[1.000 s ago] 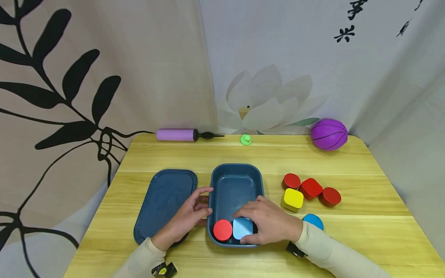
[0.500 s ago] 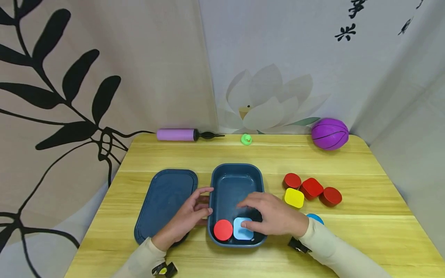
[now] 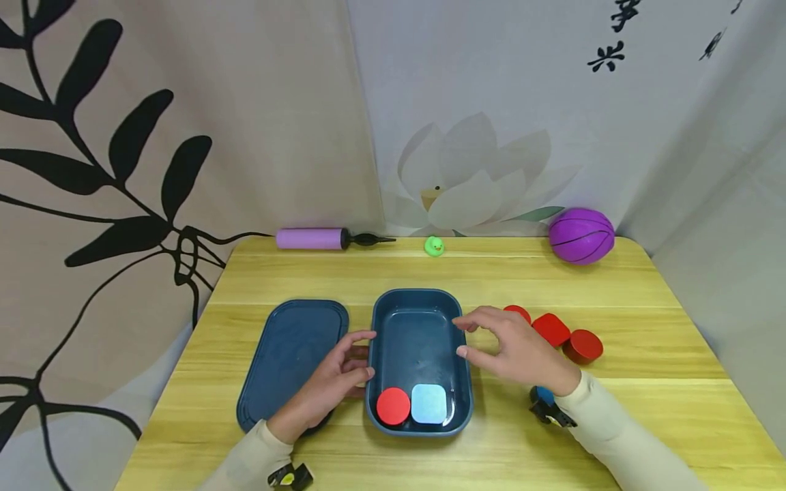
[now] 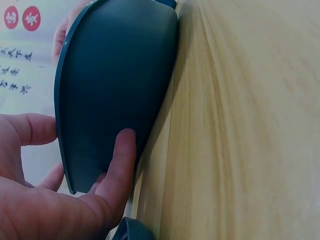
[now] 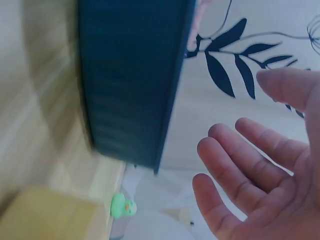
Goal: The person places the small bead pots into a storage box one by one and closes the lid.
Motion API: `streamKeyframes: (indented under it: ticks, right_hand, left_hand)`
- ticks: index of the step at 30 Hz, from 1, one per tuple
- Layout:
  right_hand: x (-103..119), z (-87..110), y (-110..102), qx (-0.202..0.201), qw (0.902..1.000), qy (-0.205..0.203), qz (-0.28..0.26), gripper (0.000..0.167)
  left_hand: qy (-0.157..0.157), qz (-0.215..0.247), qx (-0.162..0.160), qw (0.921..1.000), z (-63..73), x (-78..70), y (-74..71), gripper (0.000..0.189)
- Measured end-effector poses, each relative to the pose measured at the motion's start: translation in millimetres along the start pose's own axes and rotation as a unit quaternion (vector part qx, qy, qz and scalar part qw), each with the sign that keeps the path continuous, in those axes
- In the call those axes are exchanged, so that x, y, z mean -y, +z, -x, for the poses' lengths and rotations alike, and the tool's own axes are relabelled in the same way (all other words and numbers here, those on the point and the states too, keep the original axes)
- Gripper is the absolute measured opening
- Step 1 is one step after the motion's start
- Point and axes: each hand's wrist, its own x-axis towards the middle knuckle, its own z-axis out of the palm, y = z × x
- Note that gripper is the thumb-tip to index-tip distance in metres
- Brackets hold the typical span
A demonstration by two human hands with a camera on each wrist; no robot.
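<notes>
A dark blue open box (image 3: 420,354) stands mid-table, with a round red block (image 3: 393,406) and a square light-blue block (image 3: 429,404) side by side at its near end. My left hand (image 3: 334,375) touches the box's left side, its fingers at the rim and the wall in the left wrist view. Over the box's right edge my right hand (image 3: 518,346) is raised, fingers loosely spread and holding nothing. Red blocks (image 3: 583,347) lie just beyond it. A yellow block (image 5: 52,215), hidden behind the hand in the head view, shows in the right wrist view.
Left of the box lies its dark blue lid (image 3: 291,361), partly under my left forearm. A blue block (image 3: 544,395) peeks out by the right wrist. Along the back edge are a purple hand pump (image 3: 310,239), a small green duck (image 3: 434,246) and a purple ball (image 3: 581,236).
My right hand has let go of the square light-blue block inside the box, risen and moved right and away toward the loose blocks. The left hand stays in place.
</notes>
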Motion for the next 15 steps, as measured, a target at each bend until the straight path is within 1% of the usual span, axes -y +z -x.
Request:
streamKeyframes:
  ticks: [3,6,11,15]
  right_hand:
    - [-6,3.2,-11,-0.017,0.9997,0.018,0.008,0.039]
    - [-13,7.7,-21,-0.032,0.9981,0.051,0.012,0.038]
    - [-28,19.2,-38,-0.059,0.9931,0.1,0.022,0.038]
    - [-40,30.9,-50,-0.076,0.9883,0.127,0.036,0.038]
  left_hand:
    - [-0.001,0.0,0.0,1.0,0.3,0.4,-0.3,0.066]
    - [0.0,0.002,0.001,1.0,0.3,0.9,-0.5,0.066]
    - [0.002,0.004,0.003,1.0,0.1,1.2,-0.5,0.065]
    - [0.002,0.002,0.0,1.0,0.4,1.3,-0.7,0.065]
